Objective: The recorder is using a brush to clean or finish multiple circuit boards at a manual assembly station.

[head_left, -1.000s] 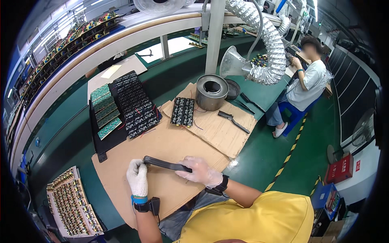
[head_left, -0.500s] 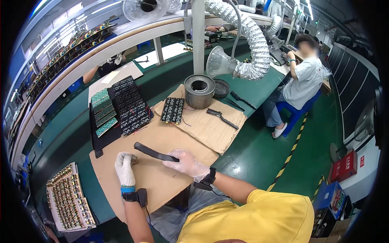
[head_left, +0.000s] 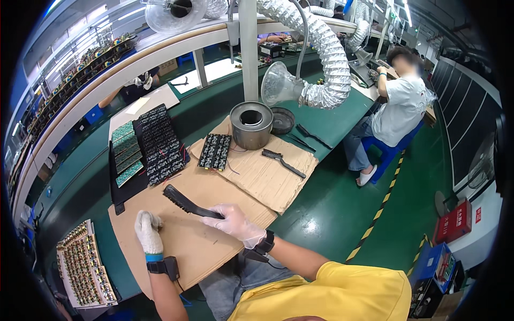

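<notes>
My right hand (head_left: 232, 220), in a thin clear glove, is closed round the handle of a black brush (head_left: 184, 201). The brush points to the upper left, its bristles facing down over the brown cardboard (head_left: 198, 251). At the left part of that cardboard is my left hand (head_left: 148, 231) in a white knitted glove. Its fingers are curled together, and whatever may be between them is hidden. Beyond the brush lies a small black circuit board panel (head_left: 215, 151) with thin red wires beside it.
A round metal pot (head_left: 250, 126), a dark lid (head_left: 282, 121) and a second black brush (head_left: 284, 162) stand or lie farther back. Dark panels (head_left: 160, 144) and green boards (head_left: 127, 152) lie left. An exhaust hose (head_left: 334, 64) hangs overhead. A person (head_left: 401, 101) sits at right.
The whole view has shifted slightly, so the bench things appear farther left. The brush is tilted so its bristles now show more. Both hands keep their grip and stay over the cardboard.
</notes>
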### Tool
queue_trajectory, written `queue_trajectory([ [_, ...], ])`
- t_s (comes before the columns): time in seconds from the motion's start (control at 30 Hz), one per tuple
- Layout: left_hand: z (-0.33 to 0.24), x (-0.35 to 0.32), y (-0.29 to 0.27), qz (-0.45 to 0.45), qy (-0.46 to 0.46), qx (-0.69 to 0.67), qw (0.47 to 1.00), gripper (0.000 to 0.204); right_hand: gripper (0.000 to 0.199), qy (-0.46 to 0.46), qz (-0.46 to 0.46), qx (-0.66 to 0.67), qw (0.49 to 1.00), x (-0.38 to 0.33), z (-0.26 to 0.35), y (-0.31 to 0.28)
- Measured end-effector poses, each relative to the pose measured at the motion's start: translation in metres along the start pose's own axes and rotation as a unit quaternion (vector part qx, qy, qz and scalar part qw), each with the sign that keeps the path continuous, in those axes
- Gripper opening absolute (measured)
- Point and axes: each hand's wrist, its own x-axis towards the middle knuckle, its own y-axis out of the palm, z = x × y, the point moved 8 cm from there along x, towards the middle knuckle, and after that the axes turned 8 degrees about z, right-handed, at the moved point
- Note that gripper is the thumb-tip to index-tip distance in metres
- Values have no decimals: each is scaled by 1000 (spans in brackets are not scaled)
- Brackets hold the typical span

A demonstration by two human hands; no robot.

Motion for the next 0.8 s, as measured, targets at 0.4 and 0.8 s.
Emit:
queue_trajectory([
  [0.4,-6,-1,8,-11,-26,12,1000,28,27,78,11,89,993,0,1,1],
  [0.8,0,-1,10,1,-56,31,998,27,34,48,-5,88,995,-3,1,-3],
])
